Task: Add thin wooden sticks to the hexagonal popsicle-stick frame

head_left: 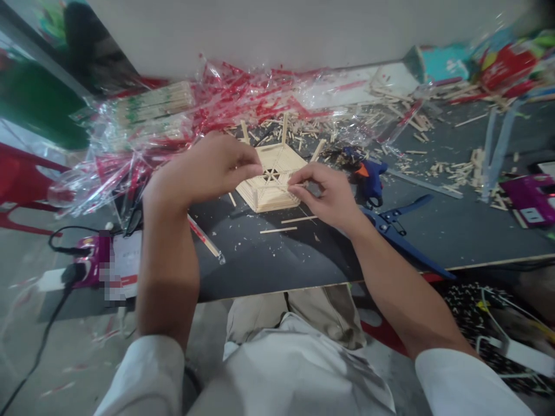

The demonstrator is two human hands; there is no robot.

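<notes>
- While I am working at the hexagonal frame of wooden sticks [274,188], it is sitting on the dark table [243,260], between my hands.
- My left hand [203,170] is gripping the frame's upper edge, fingers narrowly closed.
- My right hand [323,193] is pinching crossed sticks on top, thumb and forefinger nearly together.
- Clear cellophane wrap [260,95] is holding bundled wooden sticks [151,104] behind the frame.
- A blue glue gun [370,176] is lying just beside my right hand.
</notes>
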